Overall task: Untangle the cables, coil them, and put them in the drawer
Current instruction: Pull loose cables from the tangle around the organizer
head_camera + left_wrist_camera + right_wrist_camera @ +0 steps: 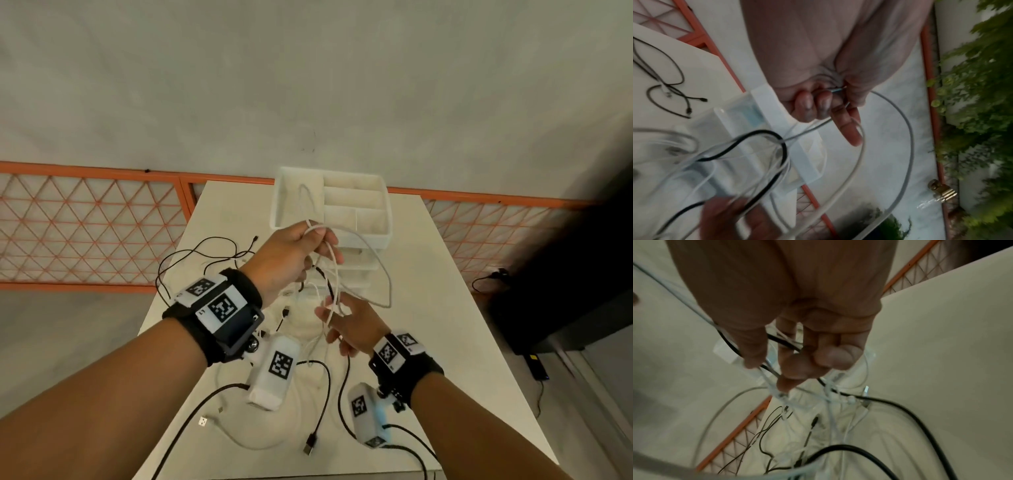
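No readable text, only square coded markers on wrist devices (222,306)

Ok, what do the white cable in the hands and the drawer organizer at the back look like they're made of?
White cable: smooth rubbery plastic jacket by the look; it bends in soft loops with a faint sheen. Left hand pinches it, and the right hand holds the strands lower down. Drawer organizer: rigid, slightly translucent white plastic, judging by its thin moulded walls and dividers.

The smooth white rubbery cable (378,270) looks matt; the black braided cable (323,407) ends in a shiny metal plug (309,448). The white plastic drawer unit (373,236) is semi-glossy, the white counter (445,308) smooth, matt.
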Available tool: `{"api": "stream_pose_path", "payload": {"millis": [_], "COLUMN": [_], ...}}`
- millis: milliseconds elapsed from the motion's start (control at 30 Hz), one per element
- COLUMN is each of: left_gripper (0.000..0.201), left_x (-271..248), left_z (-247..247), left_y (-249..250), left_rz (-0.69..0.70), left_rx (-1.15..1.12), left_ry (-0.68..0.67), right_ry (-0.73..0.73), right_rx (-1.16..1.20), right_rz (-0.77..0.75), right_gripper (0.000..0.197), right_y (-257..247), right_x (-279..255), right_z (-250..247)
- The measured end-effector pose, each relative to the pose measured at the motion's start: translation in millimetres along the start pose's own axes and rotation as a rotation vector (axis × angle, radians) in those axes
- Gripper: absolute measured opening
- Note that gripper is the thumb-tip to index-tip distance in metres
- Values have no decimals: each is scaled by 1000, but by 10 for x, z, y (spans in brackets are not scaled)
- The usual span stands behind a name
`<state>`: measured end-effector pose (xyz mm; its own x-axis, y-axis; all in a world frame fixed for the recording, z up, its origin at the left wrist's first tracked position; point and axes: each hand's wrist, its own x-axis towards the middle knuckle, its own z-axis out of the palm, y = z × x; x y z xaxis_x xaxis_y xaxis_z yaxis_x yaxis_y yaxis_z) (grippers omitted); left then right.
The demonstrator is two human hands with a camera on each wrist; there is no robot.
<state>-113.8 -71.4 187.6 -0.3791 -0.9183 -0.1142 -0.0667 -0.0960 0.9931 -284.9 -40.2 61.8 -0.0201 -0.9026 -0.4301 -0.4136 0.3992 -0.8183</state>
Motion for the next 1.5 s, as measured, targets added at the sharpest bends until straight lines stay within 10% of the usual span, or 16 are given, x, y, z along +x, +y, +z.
{"api": "stream_pose_path", "payload": {"millis": [267, 367, 467, 700, 967, 1167, 1367, 1500], "left_gripper": [32, 33, 35, 28, 26, 25, 26, 26], "left_x": [-47, -61, -75, -49, -49, -153, -181, -205], "left_z": [-489, -563, -542, -554, -551, -454, -218, -52], "left_y": [256, -17, -300, -529, -547, -547, -324, -47], "left_rz": [142, 12, -101, -149, -100, -93, -30, 71], "left_rx": [10, 259, 395, 279, 104, 198, 343, 381], "left_ry": [156, 159, 167, 295, 387, 230, 67, -37], "right_ry": [262, 362, 501, 661, 803, 82, 150, 157], "right_rx": [-85, 106, -200, -362, -421, -670, -172, -274], "right_rz": [280, 93, -203, -792, -623, 152, -397, -454], "right_gripper": [17, 17, 12, 9, 19, 77, 56, 7], "right_y": [5, -378, -707, -747, -331, 773, -112, -302], "right_x": [168, 212, 156, -197, -254, -210, -400, -260], "right_z": [-477, -800, -1015, -925, -934, -532, -311, 92]}}
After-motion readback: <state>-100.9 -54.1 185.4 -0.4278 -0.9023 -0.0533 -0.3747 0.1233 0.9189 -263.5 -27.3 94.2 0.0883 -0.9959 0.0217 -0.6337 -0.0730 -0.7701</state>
